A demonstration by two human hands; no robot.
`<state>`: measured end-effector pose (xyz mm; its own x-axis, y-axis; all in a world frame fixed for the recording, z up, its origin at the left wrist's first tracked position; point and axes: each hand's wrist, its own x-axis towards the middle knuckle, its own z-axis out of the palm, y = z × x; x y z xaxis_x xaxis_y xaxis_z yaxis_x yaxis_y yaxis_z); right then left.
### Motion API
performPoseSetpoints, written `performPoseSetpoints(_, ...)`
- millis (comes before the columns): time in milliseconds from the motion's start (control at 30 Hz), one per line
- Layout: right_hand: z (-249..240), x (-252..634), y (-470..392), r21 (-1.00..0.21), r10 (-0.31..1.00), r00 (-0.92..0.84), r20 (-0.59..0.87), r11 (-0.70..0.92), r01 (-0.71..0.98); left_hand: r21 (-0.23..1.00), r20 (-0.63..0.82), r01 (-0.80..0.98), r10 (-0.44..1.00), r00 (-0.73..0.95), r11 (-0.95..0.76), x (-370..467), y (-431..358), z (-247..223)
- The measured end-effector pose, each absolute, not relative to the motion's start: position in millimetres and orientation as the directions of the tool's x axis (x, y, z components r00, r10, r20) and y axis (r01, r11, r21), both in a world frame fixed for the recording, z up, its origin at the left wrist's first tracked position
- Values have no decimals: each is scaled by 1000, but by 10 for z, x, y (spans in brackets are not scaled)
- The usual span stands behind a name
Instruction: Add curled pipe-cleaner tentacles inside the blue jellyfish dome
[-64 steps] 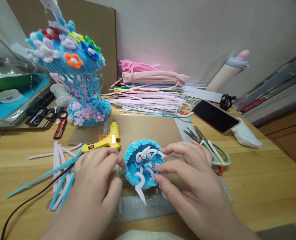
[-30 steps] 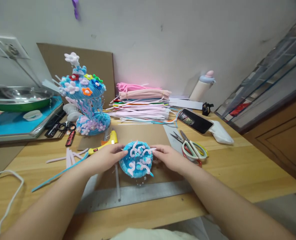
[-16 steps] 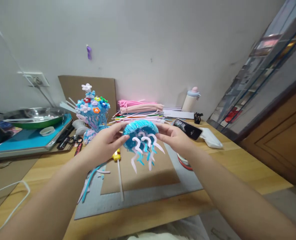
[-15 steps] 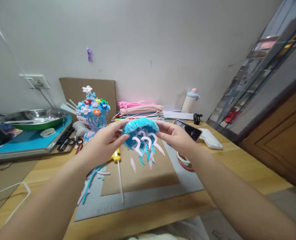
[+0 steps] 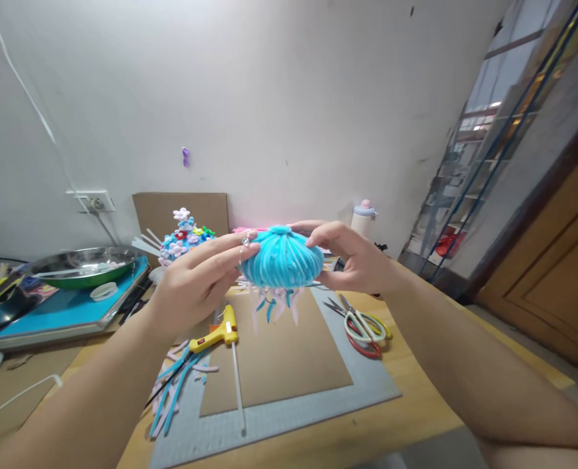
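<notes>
A blue fuzzy pipe-cleaner jellyfish (image 5: pixel 285 259) is held up above the table, its ribbed dome upright toward me. Pale pink and blue curly tentacles (image 5: pixel 279 305) dangle below its rim. My left hand (image 5: pixel 204 273) grips the dome's left side, fingers laid along it. On the right side, my right hand (image 5: pixel 350 257) is closed with bent fingers on the dome and the thumb low near the rim. Beneath lies a brown cardboard sheet (image 5: pixel 284 358) on a grey cutting mat (image 5: pixel 313 418). A yellow glue gun (image 5: pixel 218 333) with a glue stick rests left of it.
Scissors (image 5: pixel 362 329) lie at the mat's right edge. Cut pipe-cleaner strips (image 5: pixel 172 394) are scattered left. Behind my left hand stands a flower-covered blue piece (image 5: pixel 184 241). A metal pan (image 5: pixel 84 264) sits on a blue book (image 5: pixel 55 309); a bottle (image 5: pixel 363 218) stands by the wall.
The jellyfish has turned from showing its hollow underside to showing its domed top. Both hands have shifted their hold on it. The head view has tilted up.
</notes>
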<state>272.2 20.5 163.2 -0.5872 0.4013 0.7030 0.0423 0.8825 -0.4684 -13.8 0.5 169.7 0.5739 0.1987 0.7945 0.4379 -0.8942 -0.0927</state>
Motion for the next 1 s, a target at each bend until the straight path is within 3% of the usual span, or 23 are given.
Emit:
performPoseSetpoints(133,1801,2706,168,-469,364,-679,637,883,33,-141,810,396,124,573,-908,-162,-19,1657)
performPoseSetpoints(300,1833,2633,191,-783,439,-786,436,615,-91,-90,864,420,139,484,-903,-150,-50,1497)
performPoseSetpoints(367,1779,2603,237,-848,432,-808,400,509,-147,-70,880,404,134,456,-912,-133,-26,1429)
performPoseSetpoints(533,1662,2547,357,-876,409,-825,391,439,-198,-89,895,286,49,443,-954,-89,67,1379)
performPoseSetpoints(767,1788,2484,425,-848,350,-807,477,423,-318,-61,936,330,61,346,-942,5,151,1588)
performPoseSetpoints(833,1853,2501,459,-838,378,-785,491,451,-308,17,942,359,135,307,-933,40,173,1662)
performPoseSetpoints(900,1919,2536,503,-831,408,-765,498,476,-287,214,924,320,298,241,-923,63,172,1708)
performPoseSetpoints(1000,2014,2598,569,-817,442,-740,507,519,-251,638,769,-77,628,121,-766,54,109,1709)
